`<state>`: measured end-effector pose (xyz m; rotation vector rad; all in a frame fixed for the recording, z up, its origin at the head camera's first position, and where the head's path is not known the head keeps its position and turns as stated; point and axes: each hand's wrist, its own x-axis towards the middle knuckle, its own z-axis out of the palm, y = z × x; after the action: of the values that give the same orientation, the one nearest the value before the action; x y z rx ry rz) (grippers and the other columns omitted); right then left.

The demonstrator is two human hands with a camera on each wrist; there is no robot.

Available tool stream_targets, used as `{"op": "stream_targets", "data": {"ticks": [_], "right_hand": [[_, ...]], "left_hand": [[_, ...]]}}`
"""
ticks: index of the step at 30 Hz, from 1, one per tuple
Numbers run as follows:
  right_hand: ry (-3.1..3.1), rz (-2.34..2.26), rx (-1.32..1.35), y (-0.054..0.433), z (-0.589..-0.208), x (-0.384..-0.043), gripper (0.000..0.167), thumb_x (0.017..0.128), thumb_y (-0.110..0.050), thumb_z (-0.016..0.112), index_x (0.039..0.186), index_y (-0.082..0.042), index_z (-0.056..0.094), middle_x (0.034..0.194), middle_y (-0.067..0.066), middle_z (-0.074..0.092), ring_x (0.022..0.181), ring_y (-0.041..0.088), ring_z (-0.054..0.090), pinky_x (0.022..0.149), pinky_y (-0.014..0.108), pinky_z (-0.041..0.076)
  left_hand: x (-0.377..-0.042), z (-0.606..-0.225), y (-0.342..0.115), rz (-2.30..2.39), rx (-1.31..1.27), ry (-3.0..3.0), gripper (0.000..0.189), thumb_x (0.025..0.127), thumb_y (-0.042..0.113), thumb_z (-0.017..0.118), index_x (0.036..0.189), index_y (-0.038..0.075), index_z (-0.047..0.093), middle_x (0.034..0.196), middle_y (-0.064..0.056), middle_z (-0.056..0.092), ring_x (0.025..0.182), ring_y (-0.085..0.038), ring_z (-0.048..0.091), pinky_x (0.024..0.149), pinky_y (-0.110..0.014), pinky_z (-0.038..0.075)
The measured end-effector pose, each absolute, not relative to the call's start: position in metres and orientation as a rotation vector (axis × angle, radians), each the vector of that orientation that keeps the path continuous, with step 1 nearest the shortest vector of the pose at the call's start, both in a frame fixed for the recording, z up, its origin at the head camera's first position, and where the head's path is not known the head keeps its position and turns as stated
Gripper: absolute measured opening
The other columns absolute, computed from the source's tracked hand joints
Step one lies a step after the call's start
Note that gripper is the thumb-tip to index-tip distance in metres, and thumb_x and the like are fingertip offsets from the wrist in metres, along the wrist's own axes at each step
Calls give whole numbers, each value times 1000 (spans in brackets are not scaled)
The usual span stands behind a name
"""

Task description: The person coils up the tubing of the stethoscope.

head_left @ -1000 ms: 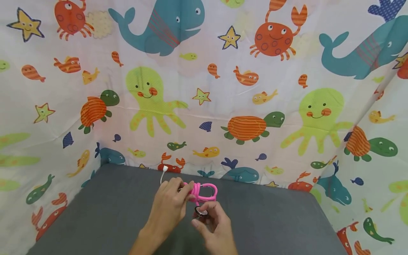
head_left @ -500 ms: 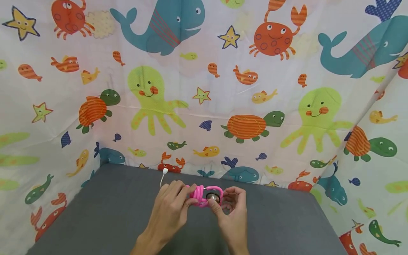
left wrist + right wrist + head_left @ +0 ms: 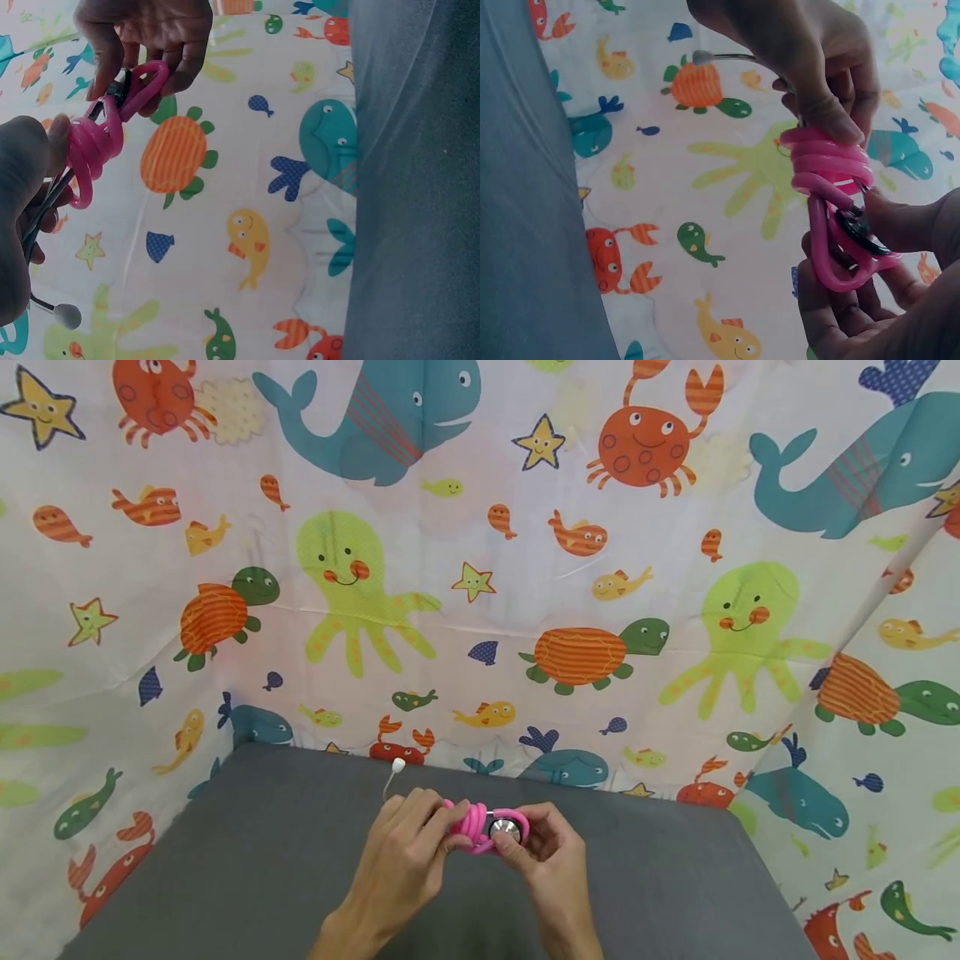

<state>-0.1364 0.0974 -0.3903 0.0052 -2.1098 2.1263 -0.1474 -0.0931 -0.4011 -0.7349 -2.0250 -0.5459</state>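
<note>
A pink stethoscope (image 3: 472,820) is held up between both hands, its tubing wound in several coils round the middle. My left hand (image 3: 408,843) grips the coiled end and the metal ear tubes. One ear tube with a pale eartip (image 3: 398,765) sticks out beyond that hand, also seen in the right wrist view. At the other end, my right hand (image 3: 551,860) pinches the round silver chestpiece (image 3: 506,832), thumb on its face, inside the pink loop. In the right wrist view the chestpiece (image 3: 861,231) shows edge-on with a black rim, fingers behind the loop (image 3: 840,281).
A grey tabletop (image 3: 660,877) lies below the hands. A white curtain (image 3: 465,677) printed with sea animals stands round its back and both sides.
My right hand has moved up and to the right, bringing the chestpiece from below the coils into the loop at their right end. The left hand keeps its grip.
</note>
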Motion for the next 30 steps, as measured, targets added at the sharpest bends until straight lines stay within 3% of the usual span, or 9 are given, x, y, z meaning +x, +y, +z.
{"op": "stream_targets", "data": {"ticks": [2,5,10,14,19,25,30], "right_hand": [[-2104,2158,-10,99,-389,-137,33,89,-2,80,116,5,61,107,15,71,85,14,73,79,25,63],[-2082,2050,-31,96,-389,-137,33,87,-4,83,106,5,57,94,11,66,72,10,71,69,25,62],[-2132,1518,27,87,-395,-134,36,85,-12,87,95,-2,54,82,7,57,54,0,60,54,20,54],[-2159,1178,89,84,-398,-132,37,83,-13,86,100,-4,55,85,8,61,57,-3,62,57,14,54],[-2206,1189,145,91,-392,-128,39,83,-7,86,107,-3,56,90,9,63,61,4,71,62,13,56],[-2356,1268,116,101,-382,-125,35,87,-10,83,111,-4,59,96,8,68,70,2,70,71,17,59],[-2429,1265,61,105,-382,-123,37,92,-15,80,119,-5,57,102,11,69,82,13,72,80,29,63]], "left_hand": [[-148,-400,-93,-538,-756,-2001,37,100,43,60,106,11,78,83,2,57,74,-9,47,68,-19,32],[-148,-399,-92,-526,-788,-1959,37,102,42,59,105,10,78,82,2,57,73,-10,48,68,-19,32],[-148,-399,-92,-523,-788,-1951,40,103,43,55,104,10,78,83,2,58,73,-11,50,68,-21,32],[-149,-400,-95,-534,-784,-1959,38,102,43,59,104,10,78,83,1,59,73,-11,51,68,-21,33],[-150,-400,-96,-559,-808,-1968,36,101,42,61,107,11,78,82,2,59,73,-10,50,69,-20,32],[-148,-402,-95,-570,-830,-2029,36,101,41,63,115,11,77,81,5,59,74,-8,49,70,-21,35],[-150,-405,-96,-518,-810,-2164,38,98,37,71,122,9,73,85,5,60,79,-8,50,75,-25,40]]}}
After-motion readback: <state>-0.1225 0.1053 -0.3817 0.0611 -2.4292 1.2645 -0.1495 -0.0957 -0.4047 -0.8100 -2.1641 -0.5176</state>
